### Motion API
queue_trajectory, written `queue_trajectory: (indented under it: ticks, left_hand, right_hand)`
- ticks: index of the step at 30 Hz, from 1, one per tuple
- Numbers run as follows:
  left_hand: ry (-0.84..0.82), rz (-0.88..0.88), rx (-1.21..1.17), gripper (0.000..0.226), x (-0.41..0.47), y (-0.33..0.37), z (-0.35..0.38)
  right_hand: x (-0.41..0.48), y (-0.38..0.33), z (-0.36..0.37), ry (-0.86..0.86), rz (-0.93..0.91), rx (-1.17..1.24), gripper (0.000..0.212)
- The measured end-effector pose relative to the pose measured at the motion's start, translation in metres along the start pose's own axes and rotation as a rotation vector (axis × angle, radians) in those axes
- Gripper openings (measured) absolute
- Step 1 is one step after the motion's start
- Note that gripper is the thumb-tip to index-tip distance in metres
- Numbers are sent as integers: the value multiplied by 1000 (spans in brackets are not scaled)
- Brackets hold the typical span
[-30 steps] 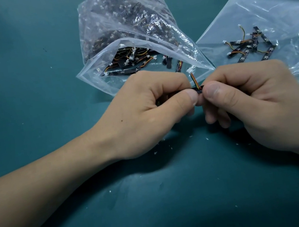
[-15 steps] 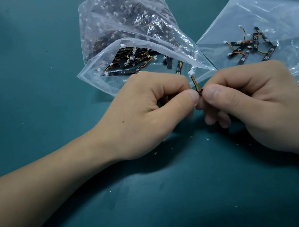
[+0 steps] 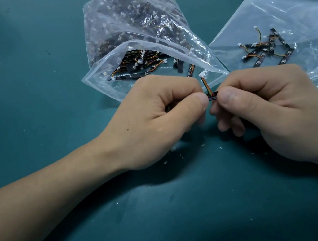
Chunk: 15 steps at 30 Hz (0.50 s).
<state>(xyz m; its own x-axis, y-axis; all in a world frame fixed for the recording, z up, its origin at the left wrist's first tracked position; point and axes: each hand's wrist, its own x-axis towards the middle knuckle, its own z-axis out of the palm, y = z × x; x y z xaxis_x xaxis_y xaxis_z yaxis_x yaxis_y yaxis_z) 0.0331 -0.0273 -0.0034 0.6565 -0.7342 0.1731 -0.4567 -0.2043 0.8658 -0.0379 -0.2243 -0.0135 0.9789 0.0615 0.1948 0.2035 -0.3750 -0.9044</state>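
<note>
Left hand [image 3: 160, 118] and right hand [image 3: 269, 110] have eased slightly apart since a second ago, baring the black circuit strip [image 3: 212, 96] between the thumbs, above the bench [image 3: 33, 115]. Each hand pinches one end, probably to snap it. Wire lead [image 3: 205, 84] points up, clear of both grips.

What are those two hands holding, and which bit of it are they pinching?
A small black strip with coloured wires. The left hand and right hand each pinch one end of it; the white plug sticks up free.
</note>
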Motion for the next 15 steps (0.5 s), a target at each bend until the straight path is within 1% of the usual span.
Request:
queue_trajectory:
  ticks: [4,6,9,15]
  left_hand:
    - [-5,0,53,30,-1,1,2]
    - [-9,3,53,30,-1,1,2]
    - [0,7,32,31,-1,1,1]
    - [2,0,41,31,-1,1,2]
  right_hand:
    - [-1,0,-1,-4,4,-10,26]
    - [-1,0,-1,-15,-6,-26,26]
    - [-1,0,-1,-35,7,13,27]
    - [-3,1,0,6,10,6,27]
